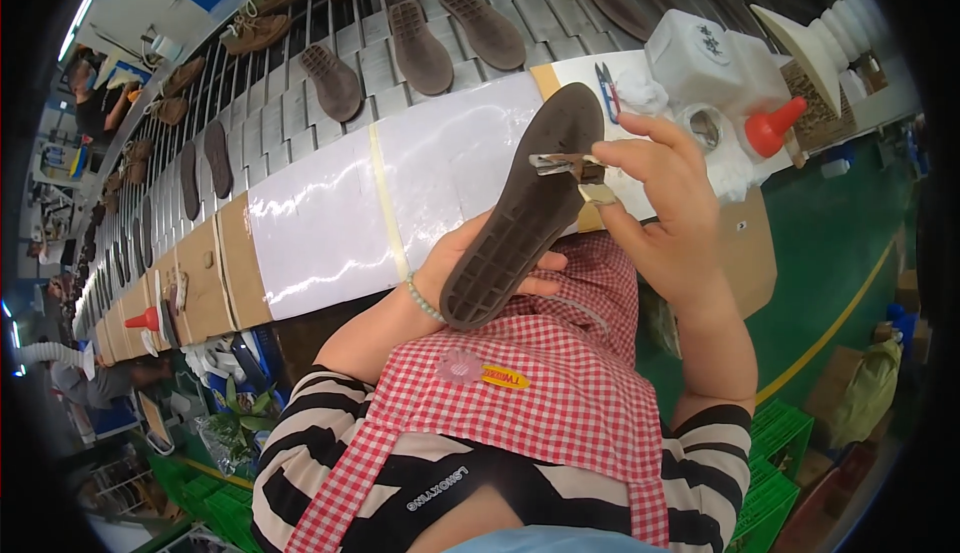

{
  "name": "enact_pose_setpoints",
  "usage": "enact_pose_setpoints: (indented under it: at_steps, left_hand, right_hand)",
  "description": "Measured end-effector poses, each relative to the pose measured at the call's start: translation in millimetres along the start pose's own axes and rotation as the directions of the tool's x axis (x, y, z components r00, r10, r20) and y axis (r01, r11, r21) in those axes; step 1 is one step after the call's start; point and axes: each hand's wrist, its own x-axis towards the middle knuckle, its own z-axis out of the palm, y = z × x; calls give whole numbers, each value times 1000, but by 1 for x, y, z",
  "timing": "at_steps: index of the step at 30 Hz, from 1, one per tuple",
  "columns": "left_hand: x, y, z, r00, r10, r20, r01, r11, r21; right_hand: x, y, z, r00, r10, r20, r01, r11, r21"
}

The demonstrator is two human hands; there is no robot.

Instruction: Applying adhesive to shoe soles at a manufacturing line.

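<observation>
My left hand point(452, 261) is wrapped round the heel end of a dark brown shoe sole point(515, 203), its fingertips showing past the right edge. The sole is tilted, with its gridded heel towards me and its smooth toe part away. Over the forepart, my right hand point(665, 183) pinches a small brush-like tool point(575, 164) between thumb and fingers. The tool has a pale tip, a brown middle and a cream-coloured end; its exact kind cannot be made out. Its tip lies over the sole, and whether it touches is unclear.
White sheeting point(320, 238) covers the bench edge before me. Beyond it, a slatted conveyor point(370, 73) carries several brown soles and shoes. At the right are blue-handled thread snips point(607, 93), a white plastic container point(693, 58), a glass jar point(703, 125) and a red-nozzled bottle point(775, 129).
</observation>
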Motion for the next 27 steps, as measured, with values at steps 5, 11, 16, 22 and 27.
enact_pose_setpoints:
  at_steps: [5,11,16,22,27]
  left_hand:
    - [-5,-3,5,998,29,-51,-20,986,167]
    - [-5,-1,14,998,49,-42,-38,973,228]
    - [-4,-3,19,980,149,-132,-118,969,218]
    - [4,0,33,970,173,-174,-148,978,147]
    - [9,-1,41,951,251,-180,-213,954,210]
  right_hand:
    - [2,-2,6,995,-103,4,103,992,-72]
    - [-1,-12,9,990,-111,90,112,994,0]
    - [-7,-18,23,984,-106,142,95,992,80]
    - [-13,-29,28,977,-100,191,73,987,142]
    - [-15,-38,29,969,-103,224,64,983,173]
